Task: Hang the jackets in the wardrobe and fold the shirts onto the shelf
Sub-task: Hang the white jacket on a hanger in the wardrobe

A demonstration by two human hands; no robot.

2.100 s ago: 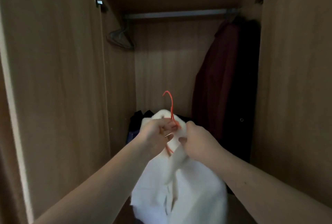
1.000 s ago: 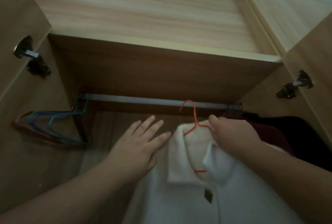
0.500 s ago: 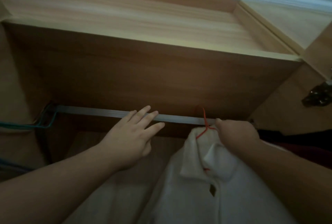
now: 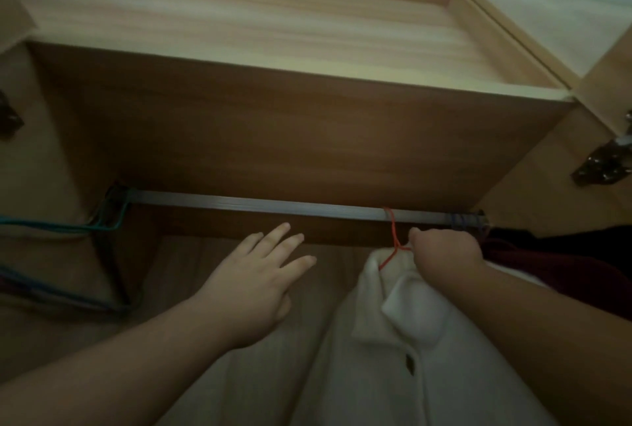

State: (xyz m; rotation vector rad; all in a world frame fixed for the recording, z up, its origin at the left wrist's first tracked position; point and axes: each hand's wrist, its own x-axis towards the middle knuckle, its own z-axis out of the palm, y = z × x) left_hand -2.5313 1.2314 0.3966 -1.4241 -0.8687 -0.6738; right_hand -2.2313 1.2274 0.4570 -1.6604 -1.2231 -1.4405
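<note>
Wardrobe rail point(image 4: 273, 204), hanger point(image 4: 393, 234) hooked right

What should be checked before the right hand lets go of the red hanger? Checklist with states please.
1. Red hanger hook over the rail: ok, the hook reaches up across the rail.
2. Hook fully seated on the rail: cannot tell, too dim.
3. Right hand holds the hanger at its neck: ok.
4. White jacket on the hanger: ok at the collar, shoulders out of view.
5. Left hand free of the jacket: ok, fingers spread, holding nothing.
6. Gap to the dark garments on the right: cannot tell, they sit close.
</note>
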